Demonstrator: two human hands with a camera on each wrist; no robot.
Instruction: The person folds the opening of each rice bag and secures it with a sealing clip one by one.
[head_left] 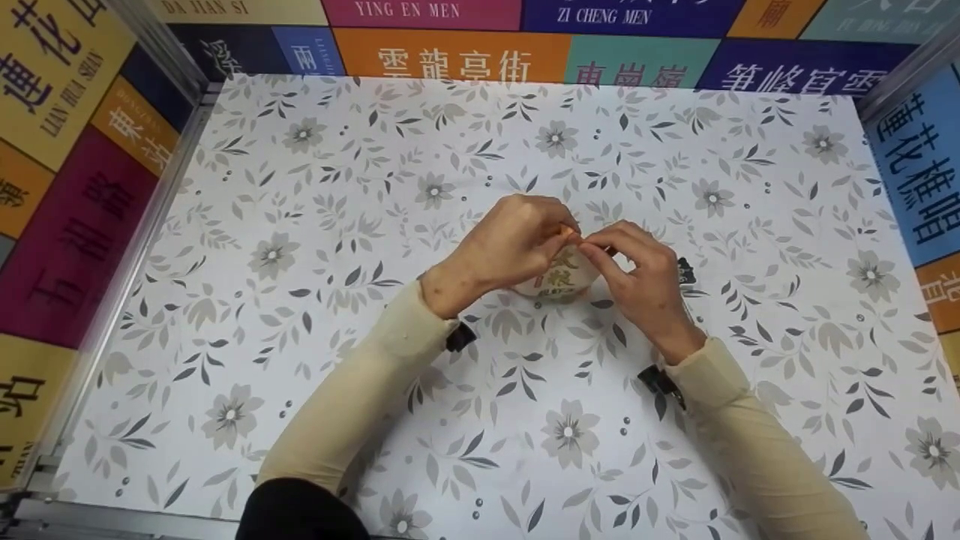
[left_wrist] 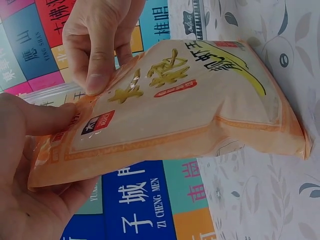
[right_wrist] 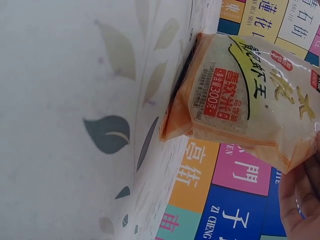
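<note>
Both hands (head_left: 514, 244) (head_left: 641, 270) pinching top of rice bag (left_wrist: 165, 102), btm on floral tbl (head_left: 375, 157)

The head view is bright, with soft shadows near the sleeves (head_left: 360, 390). Both wrist views look greyer. The bag (left_wrist: 150, 120) shines a little. Around 9 o'clock in the right wrist view, the desk (right_wrist: 55, 170) looks blurry.

Fingertips close together at the top of the bag (left_wrist: 165, 110), the left hand (head_left: 514, 244) and right hand (head_left: 639, 271) both pinch it, though the right one's exact grip is hard to make out. The left forearm (head_left: 349, 397) and right forearm (head_left: 765, 442) slant up toward it.
</note>
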